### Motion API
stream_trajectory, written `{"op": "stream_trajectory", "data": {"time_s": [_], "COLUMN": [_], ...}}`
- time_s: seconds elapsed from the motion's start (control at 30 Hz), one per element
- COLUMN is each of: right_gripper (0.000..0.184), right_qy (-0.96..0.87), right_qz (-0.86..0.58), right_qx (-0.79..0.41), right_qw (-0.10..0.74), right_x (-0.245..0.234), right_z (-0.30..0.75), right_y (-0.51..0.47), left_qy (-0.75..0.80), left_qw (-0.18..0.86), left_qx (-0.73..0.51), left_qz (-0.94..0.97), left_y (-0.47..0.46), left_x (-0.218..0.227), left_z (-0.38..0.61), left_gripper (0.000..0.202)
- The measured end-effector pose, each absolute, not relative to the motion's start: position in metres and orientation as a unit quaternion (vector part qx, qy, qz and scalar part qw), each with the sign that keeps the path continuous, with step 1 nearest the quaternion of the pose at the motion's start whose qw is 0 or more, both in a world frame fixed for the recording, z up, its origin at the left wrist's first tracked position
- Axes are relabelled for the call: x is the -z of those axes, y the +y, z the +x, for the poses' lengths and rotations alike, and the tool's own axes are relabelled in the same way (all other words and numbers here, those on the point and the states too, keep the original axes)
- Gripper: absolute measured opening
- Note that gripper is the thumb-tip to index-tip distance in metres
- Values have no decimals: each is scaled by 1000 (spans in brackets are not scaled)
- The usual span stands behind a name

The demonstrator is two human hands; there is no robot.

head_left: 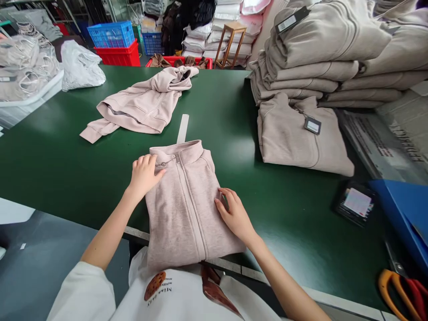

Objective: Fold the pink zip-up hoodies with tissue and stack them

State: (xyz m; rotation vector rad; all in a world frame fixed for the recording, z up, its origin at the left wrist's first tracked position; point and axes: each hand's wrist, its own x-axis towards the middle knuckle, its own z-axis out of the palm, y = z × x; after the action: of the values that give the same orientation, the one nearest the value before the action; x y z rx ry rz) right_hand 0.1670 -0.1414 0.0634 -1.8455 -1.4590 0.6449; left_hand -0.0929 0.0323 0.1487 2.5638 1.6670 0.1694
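Note:
A folded pink zip-up jacket [187, 205] lies on the green table [67, 160] right in front of me, its collar pointing away. My left hand [144, 173] rests on the jacket's upper left corner by the collar, fingers curled over the fabric edge. My right hand [234, 214] grips the jacket's right edge at mid height, fingers bent around the fold. A white strip [183, 128] lies on the table just beyond the collar.
An unfolded pink jacket [140, 104] lies farther back. A stack of folded beige jackets [317, 76] fills the right side. A phone [356, 203], blue folder [404, 218] and orange scissors [397, 290] sit at right. Bagged garments [30, 67] and crates [115, 42] stand at the back left.

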Motion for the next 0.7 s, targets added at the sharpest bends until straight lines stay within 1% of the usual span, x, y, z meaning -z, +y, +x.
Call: {"op": "stream_trajectory", "data": {"time_s": [0.1, 0.2, 0.23, 0.37, 0.47, 0.53, 0.6, 0.7], "right_gripper": [41, 41, 41, 40, 38, 38, 38, 38], "right_qy": [-554, -547, -549, -558, -564, -566, -568, -569], "right_qz": [-704, -705, -704, -701, -700, -699, -699, -699], "right_qx": [-268, -275, -274, -262, -255, -254, -253, -249], "right_qw": [355, 357, 358, 358, 356, 355, 354, 355], "right_x": [-62, -60, -59, -56, -55, -54, -54, -55], "right_z": [164, 163, 164, 163, 163, 163, 162, 161], "right_y": [-148, -154, -155, -154, -153, -153, -153, -153], "left_qy": [541, 542, 539, 524, 518, 514, 495, 453], "left_qw": [70, 114, 153, 372, 509, 574, 616, 651], "left_qx": [-34, -32, -30, -27, -79, -133, -170, -165], "left_qz": [837, 832, 828, 766, 683, 624, 589, 586], "left_y": [41, 38, 37, 37, 29, 17, 1, -22], "left_x": [-138, -141, -145, -156, -157, -156, -152, -141], "left_z": [-92, -106, -113, -141, -146, -136, -118, -86], "left_gripper": [58, 49, 46, 41, 33, 30, 30, 32]}}
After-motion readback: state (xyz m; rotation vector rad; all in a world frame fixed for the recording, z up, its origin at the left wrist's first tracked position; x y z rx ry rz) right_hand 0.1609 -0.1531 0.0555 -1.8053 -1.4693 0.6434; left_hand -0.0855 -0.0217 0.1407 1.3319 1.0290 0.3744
